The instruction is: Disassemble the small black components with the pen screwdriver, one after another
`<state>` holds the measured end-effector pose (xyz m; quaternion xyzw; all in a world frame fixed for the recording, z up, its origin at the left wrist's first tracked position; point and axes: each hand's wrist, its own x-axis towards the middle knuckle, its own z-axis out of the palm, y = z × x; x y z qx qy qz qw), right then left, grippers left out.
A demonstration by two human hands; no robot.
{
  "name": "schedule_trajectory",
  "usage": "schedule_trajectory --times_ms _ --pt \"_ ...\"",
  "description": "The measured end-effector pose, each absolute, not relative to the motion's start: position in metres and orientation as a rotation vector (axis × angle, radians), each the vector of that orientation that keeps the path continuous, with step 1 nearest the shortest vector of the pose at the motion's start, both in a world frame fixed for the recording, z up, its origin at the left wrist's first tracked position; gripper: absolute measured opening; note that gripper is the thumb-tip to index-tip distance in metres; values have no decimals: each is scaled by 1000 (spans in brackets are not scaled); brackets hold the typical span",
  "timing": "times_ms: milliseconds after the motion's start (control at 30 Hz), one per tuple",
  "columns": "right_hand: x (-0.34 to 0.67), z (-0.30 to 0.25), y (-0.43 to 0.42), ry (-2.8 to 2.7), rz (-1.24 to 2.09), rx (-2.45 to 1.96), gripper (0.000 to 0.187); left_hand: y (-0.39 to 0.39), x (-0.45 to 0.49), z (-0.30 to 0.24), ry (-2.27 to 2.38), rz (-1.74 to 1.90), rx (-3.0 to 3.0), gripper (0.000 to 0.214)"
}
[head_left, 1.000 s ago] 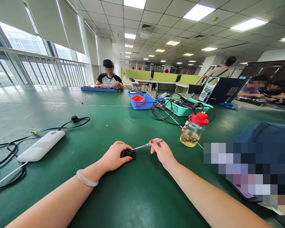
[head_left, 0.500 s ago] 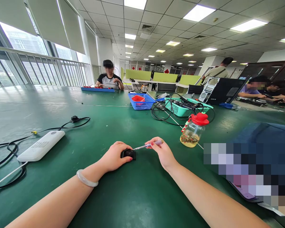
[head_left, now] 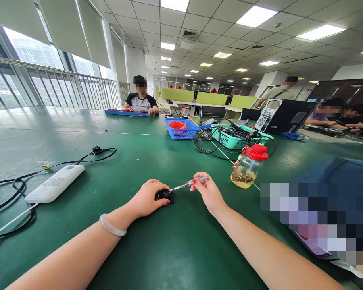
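Observation:
A small black part (head_left: 165,195) lies on the green table top. My left hand (head_left: 147,198) grips it from the left, fingers over its far edge and thumb on the near one. Between the fingers of my right hand (head_left: 208,194) is a screwdriver (head_left: 196,182) with a clear purplish handle. Its thin metal shaft slants down to the left, and the tip is at the top of the black part. Whether the tip sits in a screw is too small to tell.
A white power bank (head_left: 56,183) with cables lies left. Beyond my right hand stands a red-lidded jar (head_left: 246,171). Farther back are a blue basket (head_left: 181,131), a green basket (head_left: 230,141) with cables, and a computer case (head_left: 286,117). A person (head_left: 141,98) sits across the table.
My hands, the black part and the screwdriver keep nearly the same place, with a slight shift of the whole view. The person across has lowered a raised hand to the table.

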<state>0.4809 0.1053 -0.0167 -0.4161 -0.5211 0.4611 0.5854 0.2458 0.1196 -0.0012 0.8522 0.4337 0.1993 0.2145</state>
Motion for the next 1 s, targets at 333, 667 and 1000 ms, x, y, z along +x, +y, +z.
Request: schedule_trajectory --times_ms 333,667,1000 --pt "475 -13 97 -1139 1169 -911 50 121 246 -4 1214 581 2356 38" --pt "479 -13 101 -1005 1243 -865 47 121 245 -3 1206 549 2373 36" --pt "475 -12 95 -1072 1233 -834 45 121 246 -3 1203 552 2374 35"
